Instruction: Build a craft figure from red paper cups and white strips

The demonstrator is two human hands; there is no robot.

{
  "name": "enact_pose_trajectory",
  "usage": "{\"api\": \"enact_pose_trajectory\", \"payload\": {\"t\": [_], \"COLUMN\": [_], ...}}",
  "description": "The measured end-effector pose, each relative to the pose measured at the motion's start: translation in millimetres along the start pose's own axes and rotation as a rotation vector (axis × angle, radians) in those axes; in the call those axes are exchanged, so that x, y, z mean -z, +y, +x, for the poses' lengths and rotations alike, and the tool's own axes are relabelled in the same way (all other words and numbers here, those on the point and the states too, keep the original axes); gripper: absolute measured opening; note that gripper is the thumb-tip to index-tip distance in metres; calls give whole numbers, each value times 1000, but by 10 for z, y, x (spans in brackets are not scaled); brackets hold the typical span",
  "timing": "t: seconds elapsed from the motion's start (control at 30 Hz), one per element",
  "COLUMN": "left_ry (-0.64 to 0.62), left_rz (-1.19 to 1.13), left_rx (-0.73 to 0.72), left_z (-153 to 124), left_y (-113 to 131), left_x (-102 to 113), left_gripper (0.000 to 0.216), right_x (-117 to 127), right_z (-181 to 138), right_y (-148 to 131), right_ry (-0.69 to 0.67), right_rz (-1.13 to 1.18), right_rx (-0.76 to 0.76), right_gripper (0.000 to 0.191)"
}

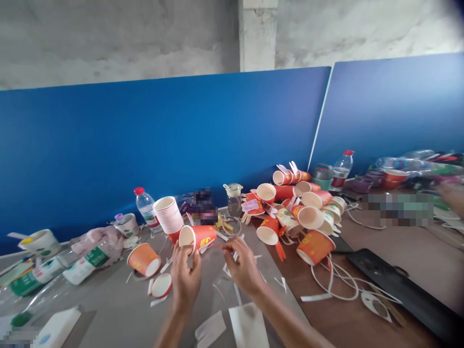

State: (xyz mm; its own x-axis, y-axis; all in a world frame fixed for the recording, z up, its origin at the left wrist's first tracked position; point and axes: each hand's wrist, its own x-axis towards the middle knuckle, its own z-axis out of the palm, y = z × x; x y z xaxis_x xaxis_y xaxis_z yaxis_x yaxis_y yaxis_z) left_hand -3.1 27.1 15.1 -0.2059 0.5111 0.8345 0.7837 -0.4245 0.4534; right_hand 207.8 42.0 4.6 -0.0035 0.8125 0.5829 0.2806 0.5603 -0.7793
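My left hand [185, 279] is raised over the table with its fingers closed on the rim of a red paper cup [198, 237] lying on its side, mouth to the left. My right hand [242, 265] sits just right of that cup, fingers pinched together near its base on something I cannot make out. Below the hands lie white paper strips [232, 285] and a cut cup bottom [161, 285]. A stack of red-striped cups [168, 215] stands behind the held cup.
A pile of cut red cups [302, 208] lies at the right. Water bottles [146, 207] stand along the blue partition [163, 135]. A black keyboard [402, 285] lies at the right front. Another person's hand [453, 195] shows at the far right edge.
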Motion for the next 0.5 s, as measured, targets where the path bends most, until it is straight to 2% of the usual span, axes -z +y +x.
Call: {"api": "enact_pose_trajectory", "payload": {"t": [0.13, 0.27, 0.33, 0.4, 0.5], "left_ry": [-45, -59, -63, -66, -87], "left_rz": [-52, -78, -85, -92, -92], "left_rx": [23, 47, 54, 44, 40], "left_z": [-28, -33, -38, -48, -58], "left_y": [150, 172, 146, 118, 91], "left_x": [3, -25, -42, -55, -61], "left_gripper": [26, 31, 34, 34, 33], "right_x": [-147, -167, -146, -133, -135], "right_z": [-108, -101, -71, -43, -12], "right_y": [-121, -55, 4, 35, 20], "right_ry": [-20, 118, 159, 128, 55], "right_rz": [135, 107, 83, 76, 94], "right_rx": [52, 2, -21, -2, 26], "right_gripper": [16, 15, 24, 28, 21]}}
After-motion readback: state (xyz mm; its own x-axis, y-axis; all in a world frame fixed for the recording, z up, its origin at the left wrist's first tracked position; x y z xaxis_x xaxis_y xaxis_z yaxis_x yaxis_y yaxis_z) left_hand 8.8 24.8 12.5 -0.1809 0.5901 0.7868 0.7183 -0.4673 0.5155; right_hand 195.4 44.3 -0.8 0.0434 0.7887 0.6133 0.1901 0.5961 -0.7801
